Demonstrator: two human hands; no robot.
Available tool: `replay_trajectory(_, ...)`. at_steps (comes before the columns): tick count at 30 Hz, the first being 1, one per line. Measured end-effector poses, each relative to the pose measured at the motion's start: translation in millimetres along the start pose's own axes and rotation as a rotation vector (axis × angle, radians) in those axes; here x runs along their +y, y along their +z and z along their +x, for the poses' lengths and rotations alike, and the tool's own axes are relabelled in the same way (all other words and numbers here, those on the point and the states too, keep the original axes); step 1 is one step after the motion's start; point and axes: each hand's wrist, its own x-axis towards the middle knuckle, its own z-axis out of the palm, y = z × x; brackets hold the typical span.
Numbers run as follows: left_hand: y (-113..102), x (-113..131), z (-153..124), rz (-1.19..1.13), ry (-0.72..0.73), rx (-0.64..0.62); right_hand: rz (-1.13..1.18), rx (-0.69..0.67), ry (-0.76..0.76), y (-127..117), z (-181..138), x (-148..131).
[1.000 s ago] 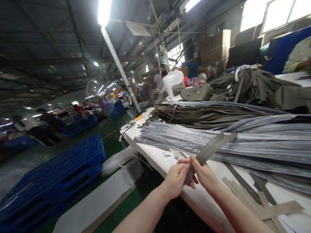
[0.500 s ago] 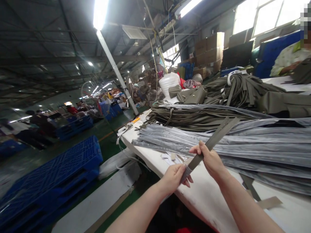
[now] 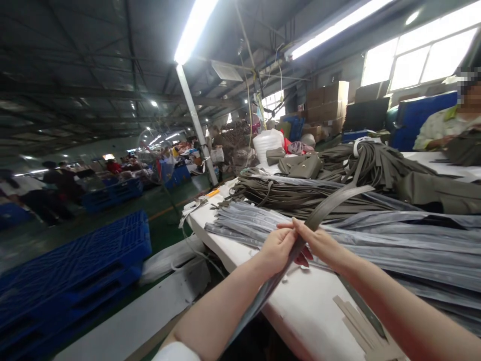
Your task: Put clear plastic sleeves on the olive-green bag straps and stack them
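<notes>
Both hands meet over the near side of the table on an olive-grey strap [image 3: 326, 205]. My left hand [image 3: 278, 246] is closed round it, thumb on top. Touching the left at the fingertips, my right hand [image 3: 319, 243] also grips the strap, some of its fingers hidden beneath. The strap's upper end arches away to the right over other straps. Its lower part runs below my left hand toward my lap, looking greyer and shinier there. Grey film-covered strips [image 3: 391, 240] lie just beyond my hands, and a pile of dark olive straps [image 3: 285, 193] lies behind them.
Brown offcut strips [image 3: 363, 323] lie on the white table [image 3: 306, 313] by my right forearm. Olive bags [image 3: 302, 165] and a tied strap bundle [image 3: 370, 155] are farther back. A person [image 3: 438, 128] sits at the right. Blue pallets [image 3: 86, 265] stand on the floor at left.
My hands have come together along the strap. Its far end now curves over to the right, and a longer piece hangs below my left hand. The view has tilted and shifted.
</notes>
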Motion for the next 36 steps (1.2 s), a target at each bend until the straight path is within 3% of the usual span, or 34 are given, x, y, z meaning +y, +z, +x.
replay_trajectory(2,2,0,0,-0.003,-0.002,-0.013,0.018,0.022,0.011,-5,-1,-2)
replay_trajectory(7,7,-11,5,-0.032,-0.064,-0.017,0.159,0.222,-0.110,-30,-2,-6)
replay_trajectory(12,16,-18,17,0.000,-0.016,-0.061,0.059,0.067,0.040,-21,-14,10)
replay_trajectory(18,27,-35,23,-0.045,-0.087,-0.087,0.217,0.302,-0.163,-57,-16,1)
replay_trajectory(24,43,-24,34,-0.024,-0.029,-0.114,0.064,0.151,0.028,-42,-28,12)
replay_trajectory(30,49,-23,37,-0.048,-0.062,-0.128,0.122,0.384,-0.173,-69,-33,-9)
replay_trajectory(33,53,-16,42,-0.058,-0.047,-0.139,0.071,0.264,-0.075,-71,-33,-11)
replay_trajectory(36,56,-5,45,-0.045,-0.014,-0.166,0.058,0.178,0.013,-55,-34,-5)
